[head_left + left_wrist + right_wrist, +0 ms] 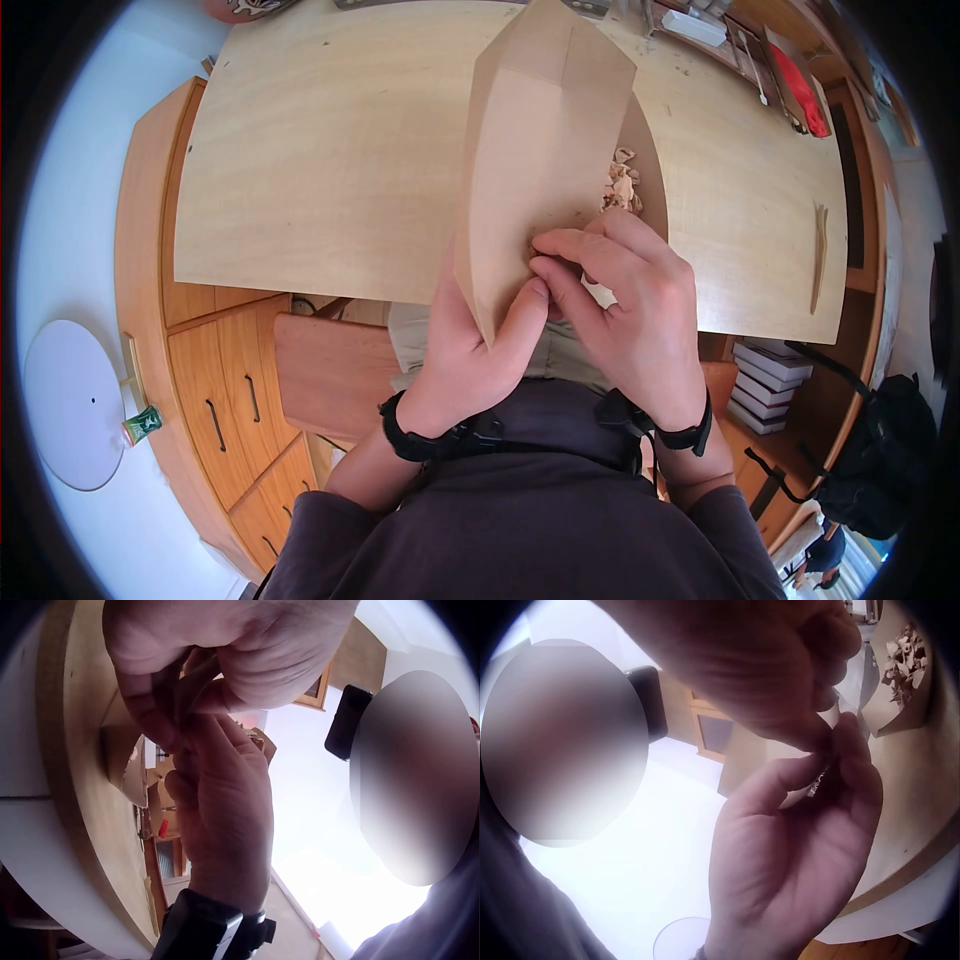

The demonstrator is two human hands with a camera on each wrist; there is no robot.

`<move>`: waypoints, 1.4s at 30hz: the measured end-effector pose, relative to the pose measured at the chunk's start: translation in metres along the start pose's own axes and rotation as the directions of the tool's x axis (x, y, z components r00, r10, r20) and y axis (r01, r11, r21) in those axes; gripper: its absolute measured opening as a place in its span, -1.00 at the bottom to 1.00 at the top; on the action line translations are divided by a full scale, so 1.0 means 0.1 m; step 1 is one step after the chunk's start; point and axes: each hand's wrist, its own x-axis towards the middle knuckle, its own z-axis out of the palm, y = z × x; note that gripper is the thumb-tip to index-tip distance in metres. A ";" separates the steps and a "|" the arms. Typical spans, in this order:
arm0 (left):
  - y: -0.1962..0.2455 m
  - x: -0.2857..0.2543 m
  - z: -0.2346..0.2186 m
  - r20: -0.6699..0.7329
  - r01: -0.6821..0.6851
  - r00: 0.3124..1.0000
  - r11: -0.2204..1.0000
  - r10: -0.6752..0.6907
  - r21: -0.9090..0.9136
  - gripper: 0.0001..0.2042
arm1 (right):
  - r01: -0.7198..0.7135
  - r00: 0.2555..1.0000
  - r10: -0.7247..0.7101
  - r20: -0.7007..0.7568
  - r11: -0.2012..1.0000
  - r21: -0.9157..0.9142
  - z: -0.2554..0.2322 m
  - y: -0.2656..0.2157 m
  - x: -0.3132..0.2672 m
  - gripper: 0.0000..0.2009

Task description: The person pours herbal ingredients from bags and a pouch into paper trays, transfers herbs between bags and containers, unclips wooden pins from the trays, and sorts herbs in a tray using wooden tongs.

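A folded brown paper piece (545, 130) stands upright over the table. My left hand (475, 350) grips its lower corner, with the thumb on the near side and the fingers mostly behind. The thumb and index finger of my right hand (645, 300) pinch together on a small dark thing beside my left thumb; what it is cannot be made out. In the left wrist view, my left hand (247, 645) is close above my right hand (225, 799). In the right wrist view, the fingertips of both hands meet. Pale curled scraps (906, 667) lie in a brown paper holder (889, 716).
The wooden table (320, 150) stretches behind my hands. A thin strip (819, 260) lies near its right edge. At the back right are a tray of tools and a red item (797, 90). Stacked boxes (768, 385) sit below right, and a wooden stool (330, 375) below left.
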 end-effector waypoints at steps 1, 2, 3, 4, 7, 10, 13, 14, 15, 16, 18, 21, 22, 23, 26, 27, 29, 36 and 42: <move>0.00 0.00 0.00 -0.004 0.002 1.000 1.000 -0.002 0.001 -0.64 | -0.006 1.000 0.006 0.007 1.000 0.005 0.00 0.01 0.00 -0.87; 0.00 -0.01 0.00 -0.005 0.022 1.000 0.999 -0.023 -0.027 -0.63 | -0.013 1.000 0.013 0.013 1.000 0.007 0.00 0.01 0.00 -0.88; 0.00 -0.01 0.01 -0.004 0.042 0.999 0.998 -0.042 -0.055 -0.62 | -0.014 1.000 0.014 0.013 1.000 0.005 0.00 0.01 0.00 -0.88; 0.00 0.00 0.02 -0.002 0.042 0.999 0.997 -0.042 -0.057 -0.62 | -0.033 0.999 0.033 0.023 0.999 0.021 0.01 0.01 0.01 -0.88; 0.00 0.01 0.03 0.017 0.025 1.000 0.998 -0.024 -0.050 -0.58 | -0.077 0.996 0.075 0.046 0.996 0.038 -0.02 -0.01 0.01 -0.89; -0.01 0.01 0.03 0.000 0.029 1.000 0.999 -0.029 -0.046 -0.56 | -0.113 0.991 0.110 0.071 0.992 0.049 -0.04 -0.04 0.01 -0.89; 0.00 0.00 0.00 0.027 0.035 0.999 0.999 -0.034 -0.026 -0.54 | -0.159 0.985 0.150 0.086 0.982 0.106 -0.02 -0.05 0.00 -0.87; 0.00 0.00 0.01 0.011 0.044 0.999 0.998 -0.043 -0.046 -0.55 | -0.192 0.979 0.180 0.091 0.970 0.151 -0.01 -0.05 -0.01 -0.86; 0.00 -0.01 0.02 -0.004 0.052 0.999 0.997 -0.052 -0.065 -0.55 | -0.191 0.980 0.179 0.091 0.970 0.151 -0.01 -0.05 -0.02 -0.86; -0.01 -0.01 0.01 -0.005 0.052 0.999 0.996 -0.052 -0.066 -0.55 | -0.218 0.974 0.204 0.101 0.961 0.169 -0.01 -0.06 -0.02 -0.88; -0.03 -0.02 0.01 -0.010 0.070 0.997 0.994 -0.071 -0.086 -0.56 | -0.245 0.967 0.228 0.111 0.952 0.186 0.00 -0.06 -0.03 -0.90; -0.01 -0.03 0.00 -0.014 0.082 0.996 0.992 -0.084 -0.091 -0.61 | -0.198 0.980 0.190 0.056 0.955 0.219 0.02 -0.01 -0.06 -0.89; -0.01 -0.02 0.00 -0.014 0.082 0.996 0.992 -0.084 -0.091 -0.61 | -0.223 0.975 0.218 0.044 0.945 0.240 0.02 0.03 -0.08 -0.89; -0.02 -0.01 0.00 -0.010 0.099 0.995 0.984 -0.101 -0.148 -0.64 | -0.246 0.969 0.246 0.033 0.933 0.262 0.00 0.06 -0.10 -0.89; -0.06 -0.02 -0.05 -0.021 0.128 0.991 0.970 -0.135 -0.209 -0.69 | -0.377 0.922 0.382 0.071 0.835 0.401 -0.13 0.06 -0.09 -0.89; -0.07 -0.02 -0.07 -0.036 0.141 0.988 0.967 -0.152 -0.213 -0.72 | -0.376 0.922 0.382 0.069 0.835 0.401 -0.16 0.08 -0.10 -0.89; -0.06 -0.02 -0.07 -0.079 0.135 0.984 0.961 -0.158 -0.241 -0.74 | -0.423 0.891 0.453 0.035 0.798 0.430 -0.23 0.14 -0.13 -0.89; -0.12 -0.01 -0.14 -0.212 0.016 0.974 0.962 -0.077 -0.273 -0.82 | -0.359 0.872 0.437 -0.220 0.877 0.318 -0.34 0.31 -0.09 -0.82; -0.15 0.02 -0.20 -0.298 0.031 0.950 0.977 -0.094 -0.210 -0.78 | -0.070 0.994 0.085 -0.063 0.976 0.207 -0.56 -0.19 -0.11 -0.78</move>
